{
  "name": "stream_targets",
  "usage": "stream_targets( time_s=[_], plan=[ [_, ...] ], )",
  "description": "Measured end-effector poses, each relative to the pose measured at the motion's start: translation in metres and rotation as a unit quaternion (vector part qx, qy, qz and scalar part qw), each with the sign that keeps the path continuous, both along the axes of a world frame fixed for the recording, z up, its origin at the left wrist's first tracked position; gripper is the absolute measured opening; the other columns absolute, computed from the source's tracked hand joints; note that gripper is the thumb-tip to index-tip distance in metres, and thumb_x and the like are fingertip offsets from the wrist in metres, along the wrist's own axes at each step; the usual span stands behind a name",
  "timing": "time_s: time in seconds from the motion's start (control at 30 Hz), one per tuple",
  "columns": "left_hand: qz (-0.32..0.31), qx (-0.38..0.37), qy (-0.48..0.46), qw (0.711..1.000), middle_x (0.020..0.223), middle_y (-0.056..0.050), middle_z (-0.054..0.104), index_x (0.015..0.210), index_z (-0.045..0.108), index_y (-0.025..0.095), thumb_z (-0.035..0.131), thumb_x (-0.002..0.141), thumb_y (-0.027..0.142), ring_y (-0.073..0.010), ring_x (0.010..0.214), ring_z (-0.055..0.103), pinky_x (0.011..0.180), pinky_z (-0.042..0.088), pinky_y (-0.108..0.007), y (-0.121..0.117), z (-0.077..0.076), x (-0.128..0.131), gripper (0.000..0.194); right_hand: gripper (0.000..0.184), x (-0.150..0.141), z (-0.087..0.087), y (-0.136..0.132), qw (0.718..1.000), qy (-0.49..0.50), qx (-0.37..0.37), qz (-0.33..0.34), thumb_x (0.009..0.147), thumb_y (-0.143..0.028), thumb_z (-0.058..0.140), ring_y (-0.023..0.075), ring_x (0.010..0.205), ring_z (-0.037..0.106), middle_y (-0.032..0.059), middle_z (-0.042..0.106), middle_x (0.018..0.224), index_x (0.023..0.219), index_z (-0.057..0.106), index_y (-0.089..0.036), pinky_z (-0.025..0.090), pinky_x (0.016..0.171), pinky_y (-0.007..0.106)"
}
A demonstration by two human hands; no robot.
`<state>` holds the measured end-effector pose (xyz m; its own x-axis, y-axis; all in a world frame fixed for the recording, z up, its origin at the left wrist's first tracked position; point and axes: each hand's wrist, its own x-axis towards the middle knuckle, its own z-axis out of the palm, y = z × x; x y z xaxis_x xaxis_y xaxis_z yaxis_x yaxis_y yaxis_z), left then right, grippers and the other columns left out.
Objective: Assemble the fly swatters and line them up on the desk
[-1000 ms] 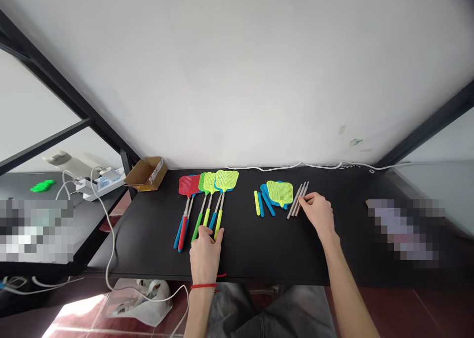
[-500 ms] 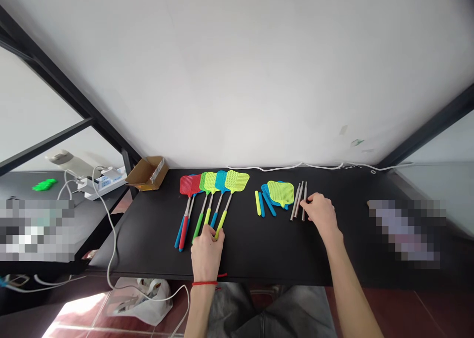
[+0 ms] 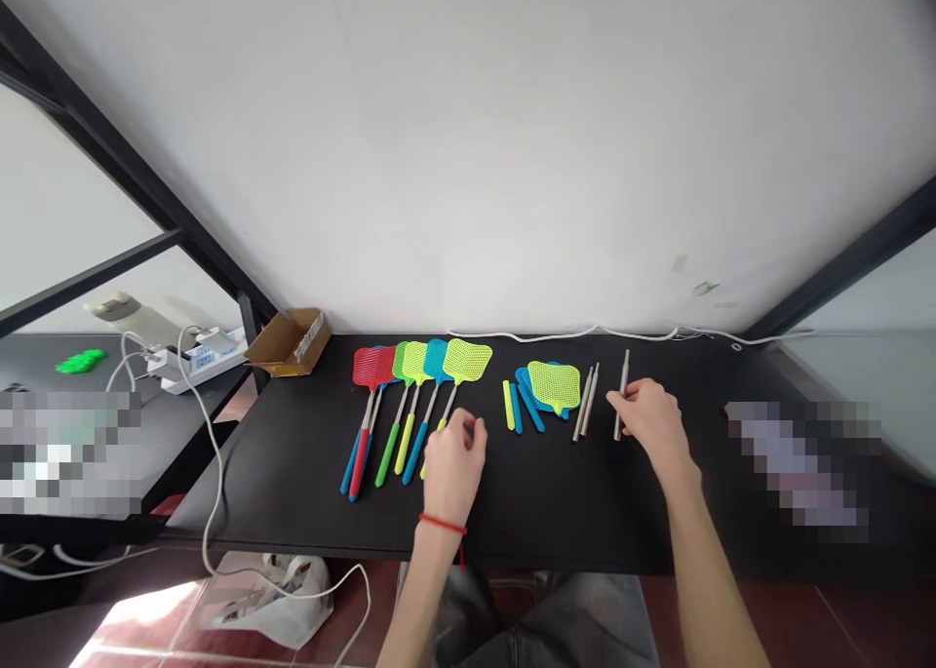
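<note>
My right hand (image 3: 654,424) pinches a silver metal rod (image 3: 624,375) between thumb and fingers, the rod pointing away from me. Two more metal rods (image 3: 585,403) lie just to its left. My left hand (image 3: 453,463) is over the handle of the rightmost yellow fly swatter (image 3: 468,361), its fingers bent and a gap showing at the thumb, nothing visible in it. Several assembled fly swatters in red, blue, green and yellow (image 3: 413,361) lie side by side. Between the hands are loose swatter heads, a yellow one (image 3: 556,385) on top of blue, and loose yellow and blue handles (image 3: 518,408).
An open cardboard box (image 3: 292,341) stands at the table's back left. A power strip (image 3: 201,361) with white cables is left of it. A white cable (image 3: 526,336) runs along the wall. At the right lies a blurred-out object (image 3: 797,468). A plastic bag (image 3: 278,600) is on the floor.
My right hand has moved right, taking one metal rod away from the other two. My left hand has come off the swatter handles and shifted right and up.
</note>
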<state>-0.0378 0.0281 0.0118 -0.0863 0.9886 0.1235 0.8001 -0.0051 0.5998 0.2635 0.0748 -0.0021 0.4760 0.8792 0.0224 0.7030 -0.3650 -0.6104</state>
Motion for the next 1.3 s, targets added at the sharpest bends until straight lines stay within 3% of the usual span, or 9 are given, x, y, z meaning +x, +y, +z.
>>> stream_targets(
  time_s=[0.13,0.23,0.4,0.53,0.8,0.9,1.07,1.2,1.3],
  plan=[
    [-0.058,-0.040,-0.012,0.997,0.060,0.000,0.058,0.092,0.060,0.020,0.051,0.093,0.035,-0.0168,0.062,0.061,0.060,0.037,-0.025,0.046,-0.007,0.024,0.017,0.022,-0.011,0.019,0.008,0.981,0.168,0.092,0.043,0.074,-0.030,0.067,0.0169,0.043,0.061,0.0047,0.070,0.071,0.091,0.060,-0.018,0.053,0.047,0.032],
    [-0.072,-0.077,0.024,0.994,0.073,-0.004,0.066,0.097,0.059,0.020,0.055,0.091,0.036,-0.0202,0.072,0.065,0.062,0.039,-0.026,0.067,-0.013,0.033,0.018,0.027,-0.029,0.030,0.022,0.934,0.310,0.152,0.093,0.072,-0.029,0.071,0.0154,0.043,0.058,-0.0012,0.065,0.067,0.093,0.055,-0.021,0.051,0.040,0.029],
    [-0.098,-0.102,0.079,0.987,0.088,-0.010,0.070,0.104,0.055,0.019,0.054,0.092,0.036,-0.0233,0.076,0.068,0.064,0.041,-0.028,0.076,-0.015,0.037,0.021,0.029,-0.053,0.039,0.041,0.858,0.448,0.205,0.148,0.075,-0.033,0.073,0.0131,0.048,0.055,-0.0048,0.059,0.068,0.095,0.054,-0.023,0.050,0.042,0.027],
    [-0.119,-0.111,0.068,0.984,0.089,-0.011,0.070,0.110,0.052,0.019,0.053,0.091,0.034,-0.0234,0.077,0.069,0.064,0.042,-0.027,0.079,-0.017,0.034,0.024,0.029,-0.063,0.036,0.046,0.821,0.509,0.203,0.160,0.075,-0.036,0.073,0.0112,0.053,0.052,-0.0015,0.061,0.076,0.097,0.061,-0.021,0.048,0.045,0.026],
    [-0.099,-0.076,0.091,0.988,0.086,-0.010,0.069,0.107,0.055,0.019,0.060,0.086,0.043,-0.0259,0.077,0.068,0.063,0.042,-0.030,0.077,-0.023,0.036,0.032,0.026,-0.062,0.018,0.044,0.791,0.570,0.185,0.120,0.073,-0.033,0.074,0.0097,0.052,0.048,-0.0015,0.060,0.075,0.092,0.062,-0.020,0.037,0.043,0.023],
    [-0.092,-0.064,0.098,0.989,0.082,-0.008,0.068,0.098,0.057,0.020,0.060,0.085,0.045,-0.0243,0.075,0.067,0.062,0.040,-0.029,0.075,-0.024,0.038,0.029,0.025,-0.062,0.014,0.042,0.785,0.584,0.170,0.116,0.071,-0.032,0.076,0.0084,0.050,0.045,-0.0012,0.061,0.075,0.086,0.060,-0.020,0.036,0.042,0.023],
    [-0.082,-0.064,0.075,0.992,0.077,-0.007,0.065,0.079,0.058,0.020,0.058,0.085,0.039,-0.0207,0.070,0.064,0.057,0.035,-0.027,0.073,-0.028,0.036,0.020,0.029,-0.063,0.009,0.040,0.790,0.586,0.130,0.126,0.074,-0.033,0.076,0.0099,0.055,0.049,-0.0011,0.059,0.074,0.097,0.068,-0.017,0.037,0.043,0.021],
    [-0.067,-0.030,0.043,0.996,0.067,-0.004,0.061,0.071,0.054,0.020,0.057,0.083,0.034,-0.0184,0.063,0.060,0.055,0.032,-0.027,0.074,-0.030,0.032,0.018,0.027,-0.063,0.007,0.039,0.788,0.593,0.089,0.141,0.075,-0.033,0.076,0.0087,0.053,0.049,-0.0011,0.057,0.070,0.094,0.069,-0.016,0.037,0.043,0.020],
    [-0.088,0.007,-0.051,0.995,0.062,-0.001,0.058,0.071,0.053,0.020,0.054,0.083,0.027,-0.0154,0.059,0.057,0.057,0.035,-0.026,0.077,-0.029,0.026,0.014,0.024,-0.066,0.009,0.038,0.776,0.604,0.086,0.161,0.076,-0.035,0.077,0.0106,0.052,0.052,-0.0030,0.053,0.064,0.087,0.066,-0.017,0.040,0.044,0.022]
  ],
)
